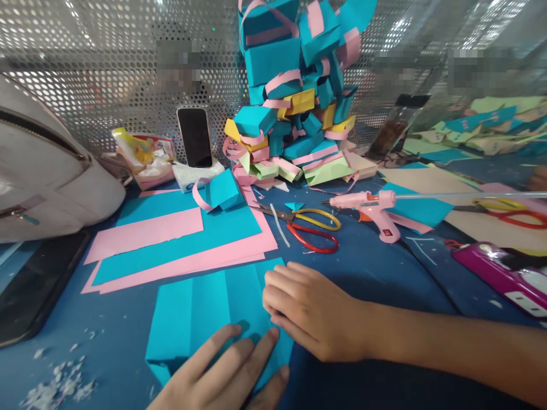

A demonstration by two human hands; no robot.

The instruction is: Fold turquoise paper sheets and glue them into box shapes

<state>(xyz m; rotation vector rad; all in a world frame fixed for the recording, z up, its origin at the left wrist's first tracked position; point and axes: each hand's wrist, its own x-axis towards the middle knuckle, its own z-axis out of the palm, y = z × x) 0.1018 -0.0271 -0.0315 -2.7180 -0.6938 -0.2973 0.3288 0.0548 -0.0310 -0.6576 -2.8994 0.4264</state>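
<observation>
A blue sheet of paper with upright fold lines lies in front of me, its left edge bent and raised. My left hand rests on its lower part, fingers spread and pressing down. On the sheet's right edge, my right hand has its fingers curled closed over the paper; its thumb is mostly hidden. Just beyond are stacked pink paper and blue paper, with a pink strip on top. A small folded blue paper bag with a pink handle sits at their far corner.
Scissors and a pink glue gun lie beyond my right hand. A pile of paper bags stands against the perforated metal panel. Also around are a propped phone, a white bag and a purple power strip.
</observation>
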